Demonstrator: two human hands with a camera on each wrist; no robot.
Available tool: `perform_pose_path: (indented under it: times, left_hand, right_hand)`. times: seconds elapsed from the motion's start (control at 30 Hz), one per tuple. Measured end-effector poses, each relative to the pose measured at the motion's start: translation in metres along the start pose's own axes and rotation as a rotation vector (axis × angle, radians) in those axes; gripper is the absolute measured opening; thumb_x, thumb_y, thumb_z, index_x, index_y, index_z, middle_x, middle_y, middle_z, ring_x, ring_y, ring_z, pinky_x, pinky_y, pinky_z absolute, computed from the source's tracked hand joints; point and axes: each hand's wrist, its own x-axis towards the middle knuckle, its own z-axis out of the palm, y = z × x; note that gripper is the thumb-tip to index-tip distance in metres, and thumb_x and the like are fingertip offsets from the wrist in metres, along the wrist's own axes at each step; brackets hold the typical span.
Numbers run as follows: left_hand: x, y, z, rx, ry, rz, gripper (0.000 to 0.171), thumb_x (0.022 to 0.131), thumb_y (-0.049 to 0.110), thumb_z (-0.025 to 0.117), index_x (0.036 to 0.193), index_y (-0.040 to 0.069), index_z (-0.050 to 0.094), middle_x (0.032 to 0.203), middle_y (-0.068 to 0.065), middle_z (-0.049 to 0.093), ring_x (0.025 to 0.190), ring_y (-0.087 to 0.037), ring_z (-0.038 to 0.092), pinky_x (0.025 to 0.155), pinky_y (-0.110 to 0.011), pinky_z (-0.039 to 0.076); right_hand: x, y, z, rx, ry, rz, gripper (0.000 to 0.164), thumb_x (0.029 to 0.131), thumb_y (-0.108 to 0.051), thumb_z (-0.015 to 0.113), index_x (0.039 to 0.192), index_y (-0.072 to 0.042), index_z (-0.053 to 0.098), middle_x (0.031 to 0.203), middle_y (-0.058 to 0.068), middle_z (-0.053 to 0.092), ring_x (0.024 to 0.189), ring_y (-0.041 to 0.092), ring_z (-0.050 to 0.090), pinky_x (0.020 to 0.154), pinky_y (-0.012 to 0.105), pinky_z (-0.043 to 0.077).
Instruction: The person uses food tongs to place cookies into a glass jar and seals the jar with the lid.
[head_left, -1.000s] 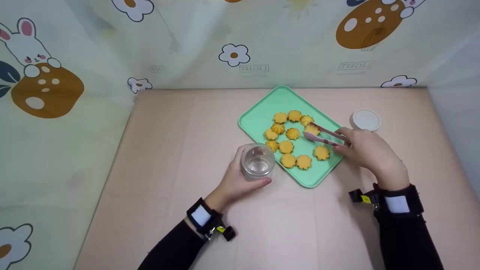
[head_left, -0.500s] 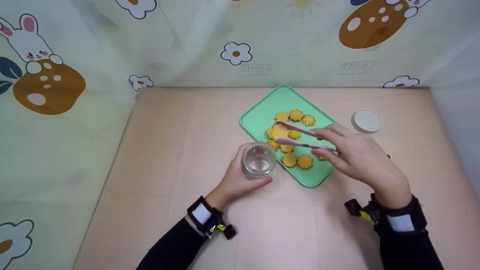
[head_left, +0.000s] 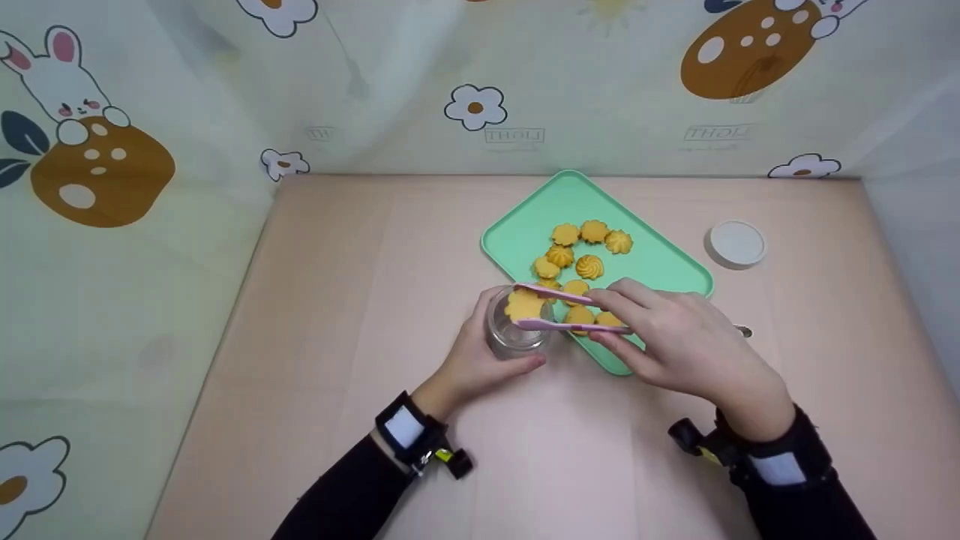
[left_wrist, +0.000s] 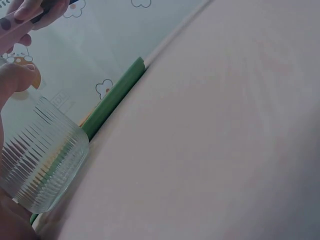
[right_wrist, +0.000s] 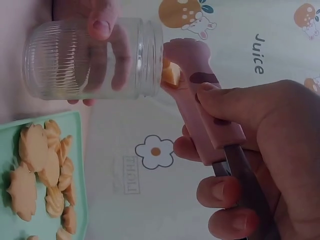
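Compared with a second ago, the right hand (head_left: 682, 345) has swung the pink tongs (head_left: 541, 325) left from the right side of the green tray (head_left: 660, 262), bringing a cookie (head_left: 525, 305) over to the glass jar (head_left: 511, 343); jar and left hand (head_left: 476, 367) have barely budged. So now the cookie's between the tong tips at the jar's mouth, just off the tray's near-left edge. Can't tell if any of it dips below the rim. Room-wise, the tray's far corner nearly reaches the back edge of the table (head_left: 337, 315), where the patterned backdrop (head_left: 390, 97) starts, so things are tight behind it. Left of the tray there's a wide stretch of tabletop, more on its near side, and the white lid (head_left: 736, 244) sits apart off its right side. The right hand blocks the tray's near-right part, and a cookie down there is partly covered by hand and tongs. From the left wrist, jar and tongs get cut off at the frame edge, and whether the jar's base touches the tabletop is hard to make out. Pose: left hand wrapped round the jar, thumb on the near side; right hand palm down, thumb and fingers pinching the tongs. The hands are near each other, not touching.
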Motion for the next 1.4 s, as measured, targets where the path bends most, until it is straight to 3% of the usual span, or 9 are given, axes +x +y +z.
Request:
perform_pose_path:
  times: [0.43,0.87,1.1,1.4]
  left_hand:
    - [0.0,0.001,0.0,0.006,-0.005,0.009,0.1,0.078,0.027,0.1,0.159,0.016,0.043,0.156,0.003,0.057,0.145,-0.018,0.053,0.122,-0.049,0.042]
    - [0.0,0.0,0.0,0.013,0.0,0.029,0.099,0.077,0.025,0.101,0.158,0.016,0.044,0.155,0.003,0.058,0.144,-0.018,0.054,0.122,-0.048,0.042]
    - [0.001,0.0,0.0,0.011,0.005,0.029,0.099,0.076,0.025,0.101,0.157,0.016,0.045,0.152,0.003,0.059,0.142,-0.017,0.055,0.122,-0.048,0.043]
    - [0.001,-0.001,0.0,-0.01,-0.005,0.056,0.098,0.076,0.022,0.101,0.156,0.014,0.045,0.149,0.003,0.061,0.14,-0.02,0.057,0.123,-0.048,0.041]
  right_hand:
    - [0.005,-0.005,0.01,-0.043,0.006,0.018,0.036,0.095,-0.031,0.078,0.123,-0.009,0.074,0.099,0.002,0.068,0.054,0.007,0.044,0.047,0.022,0.04]
    - [0.003,-0.007,0.011,-0.063,0.047,0.032,0.041,0.095,-0.036,0.078,0.125,-0.009,0.073,0.099,0.004,0.066,0.052,0.008,0.041,0.046,0.024,0.041]
    - [0.001,-0.008,0.005,-0.051,0.031,0.074,0.043,0.094,-0.039,0.078,0.128,-0.012,0.073,0.107,0.005,0.066,0.051,0.006,0.038,0.046,0.023,0.039]
    - [0.001,-0.01,0.0,-0.044,0.058,0.053,0.041,0.094,-0.035,0.081,0.128,-0.013,0.073,0.108,0.006,0.067,0.051,0.006,0.041,0.046,0.023,0.039]
